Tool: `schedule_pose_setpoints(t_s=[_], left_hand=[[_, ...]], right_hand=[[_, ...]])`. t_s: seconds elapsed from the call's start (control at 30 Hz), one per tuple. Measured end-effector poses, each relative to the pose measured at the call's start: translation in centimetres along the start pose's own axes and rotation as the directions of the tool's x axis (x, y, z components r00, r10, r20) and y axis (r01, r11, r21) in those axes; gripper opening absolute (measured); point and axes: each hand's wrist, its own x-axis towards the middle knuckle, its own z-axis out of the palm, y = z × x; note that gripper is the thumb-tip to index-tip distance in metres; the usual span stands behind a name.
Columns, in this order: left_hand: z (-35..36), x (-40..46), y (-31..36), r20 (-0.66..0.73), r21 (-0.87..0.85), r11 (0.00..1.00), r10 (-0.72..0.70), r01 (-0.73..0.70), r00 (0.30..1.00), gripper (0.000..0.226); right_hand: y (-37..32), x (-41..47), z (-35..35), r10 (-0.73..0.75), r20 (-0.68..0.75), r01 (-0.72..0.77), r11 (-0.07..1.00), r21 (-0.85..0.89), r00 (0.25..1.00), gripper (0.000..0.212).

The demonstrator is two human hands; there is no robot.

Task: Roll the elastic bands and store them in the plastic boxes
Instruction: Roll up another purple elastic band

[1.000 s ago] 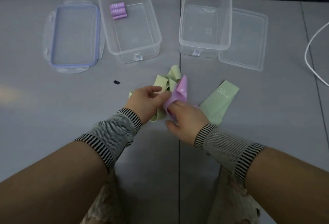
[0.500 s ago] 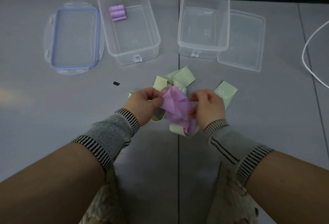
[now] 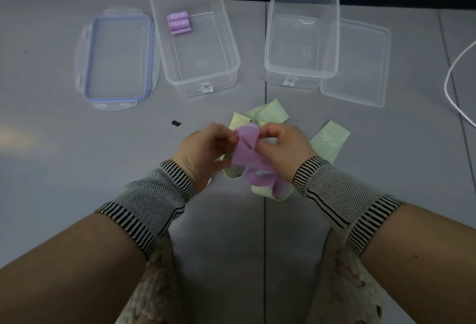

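Both hands, left hand point(image 3: 206, 147) and right hand point(image 3: 284, 148), pinch the top end of a purple band point(image 3: 247, 153) above the green bands point(image 3: 273, 114) on the table point(image 3: 77, 143). Rolling seems to begin; next, turn the end tightly, then put it in the left box point(image 3: 226, 48).

We see two boxes point(image 3: 195, 40) of clear, glossy plastic on a smooth, matt grey counter point(image 3: 64, 156); the purple band point(image 3: 247, 148) looks soft, rubbery and matt, the wrist sleeves point(image 3: 154, 195) knitted mesh.
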Motion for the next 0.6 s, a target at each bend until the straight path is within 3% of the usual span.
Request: schedule_pose_setpoints(t_s=[0.1, 0.2, 0.43, 0.6], left_hand=[[0.0, 0.0, 0.3, 0.027, 0.159, 0.982, 0.099, -0.102, 0.995, 0.024], [-0.2, 0.0, 0.4, 0.032, 0.286, 0.937, 0.201, -0.202, 0.979, 0.013], [-0.1, -0.2, 1.1, 0.121, 0.138, 0.964, 0.21, -0.226, 0.97, 0.027], [0.5, 0.3, 1.4, 0.008, 0.242, 0.936, 0.262, -0.256, 0.965, 0.017]], right_hand=[[-0.2, 0.1, -0.4, -0.075, -0.058, 0.077, 0.996, 0.037, 0.996, 0.006], [-0.4, 0.4, -0.6, -0.123, -0.091, 0.131, 0.987, 0.091, 0.988, 0.011], [-0.3, 0.5, -0.6, -0.164, -0.162, 0.163, 0.986, -0.021, 0.973, 0.049], [-1.7, 0.1, -1.0, -0.135, -0.159, 0.149, 0.986, 0.078, 0.978, 0.022]])
